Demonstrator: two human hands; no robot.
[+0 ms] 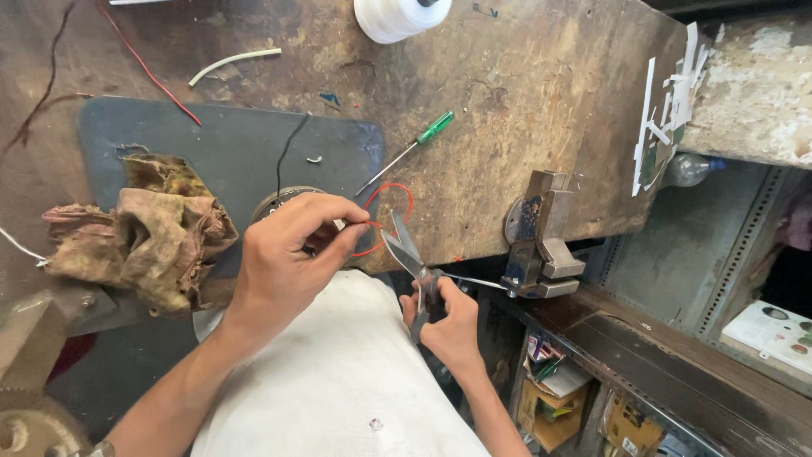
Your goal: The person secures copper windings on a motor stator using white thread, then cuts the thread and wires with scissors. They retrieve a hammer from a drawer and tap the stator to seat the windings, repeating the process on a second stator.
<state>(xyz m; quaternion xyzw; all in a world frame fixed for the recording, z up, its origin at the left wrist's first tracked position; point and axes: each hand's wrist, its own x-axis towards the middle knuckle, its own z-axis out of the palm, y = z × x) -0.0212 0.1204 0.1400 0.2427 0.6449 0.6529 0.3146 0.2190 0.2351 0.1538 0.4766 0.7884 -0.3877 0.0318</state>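
A: What's the surface and room like?

B: Worn brown bench [524, 93], scratched and stained, w/ a dark blue-grey mat [228, 148] on its left part. Right edge drops off to a pale crumbly wall and metal shelving below, cluttered w/ small boxes.

A: Going left to right, what's there?

B: Crumpled, dirty tan rag [139, 233] at left, on the mat's edge. Next, the left hand [288, 254], grip closed: thumb and fingers pinch a thin red wire [391, 190] that loops up over the bench. Just right, grey metal scissors [408, 250], blades open around the wire near the pinch. The right hand [448, 317] has its grip wrapped round the handles, below the bench's near edge. Above lies a green-handled screwdriver [406, 152], slim steel shaft. Further right, a blocky grey vise [541, 241] clamped on the bench edge.

A: Room to move?

B: Bare wood between screwdriver and vise; a white thread spool [397, 17] sits at the far edge. White cloth covers the lap below the hands.
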